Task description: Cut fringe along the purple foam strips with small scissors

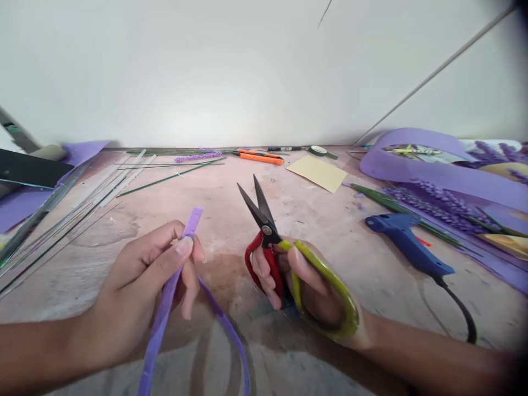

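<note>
My left hand (pixel 160 269) pinches a long purple strip (pixel 159 324) between thumb and fingers. The strip's short end points up past the thumb and shows small cuts or marks across it. Below the hand, two lengths of it trail down out of view. Around the handles of a pair of scissors (pixel 264 220) my right hand (pixel 301 275) is closed. One handle is red, the other yellow-green, and the dark blades stand slightly apart, pointing up and left. A gap separates the blades from the strip.
A blue glue gun (pixel 408 242) with a black cord lies at right. Behind it are purple sheets (pixel 412 159) and lavender-like stems (pixel 437 209). Farther back sit a yellow paper (pixel 317 173), an orange cutter (pixel 259 158) and green tape (pixel 319 150). Clear sticks (pixel 124 181) and wires lie left.
</note>
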Demonstrator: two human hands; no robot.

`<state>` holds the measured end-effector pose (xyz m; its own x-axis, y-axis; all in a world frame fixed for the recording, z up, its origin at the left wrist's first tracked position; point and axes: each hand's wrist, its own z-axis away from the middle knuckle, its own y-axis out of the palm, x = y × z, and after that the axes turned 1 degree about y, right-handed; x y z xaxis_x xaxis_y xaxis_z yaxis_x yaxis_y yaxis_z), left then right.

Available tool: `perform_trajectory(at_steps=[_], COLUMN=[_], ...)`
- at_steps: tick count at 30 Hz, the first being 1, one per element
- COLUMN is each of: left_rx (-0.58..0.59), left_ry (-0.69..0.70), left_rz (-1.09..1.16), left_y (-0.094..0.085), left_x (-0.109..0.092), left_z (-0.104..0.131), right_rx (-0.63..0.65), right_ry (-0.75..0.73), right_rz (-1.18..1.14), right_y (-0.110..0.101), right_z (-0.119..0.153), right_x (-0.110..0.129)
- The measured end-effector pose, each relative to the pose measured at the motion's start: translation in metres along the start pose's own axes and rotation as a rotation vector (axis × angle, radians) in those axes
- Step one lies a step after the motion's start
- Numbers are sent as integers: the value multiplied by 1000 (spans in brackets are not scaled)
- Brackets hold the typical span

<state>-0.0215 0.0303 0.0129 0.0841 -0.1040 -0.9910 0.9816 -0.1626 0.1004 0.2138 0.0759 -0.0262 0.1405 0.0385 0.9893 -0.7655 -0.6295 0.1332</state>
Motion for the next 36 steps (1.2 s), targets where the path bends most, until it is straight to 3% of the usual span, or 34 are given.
perform_trajectory(at_steps=[6,16,36], left_rx=[83,153,199], left_ry=[34,21,195], left_rz=[-52,82,-242], left_y=[-3,-6,-7], left_x=[5,12,6], left_z=[5,12,8], right_rx=[23,57,-16], right_ry=[-22,-209,-324], right_rz=[25,560,864], right_y=[3,24,29], right_z=[3,2,7], right_x=[3,25,20])
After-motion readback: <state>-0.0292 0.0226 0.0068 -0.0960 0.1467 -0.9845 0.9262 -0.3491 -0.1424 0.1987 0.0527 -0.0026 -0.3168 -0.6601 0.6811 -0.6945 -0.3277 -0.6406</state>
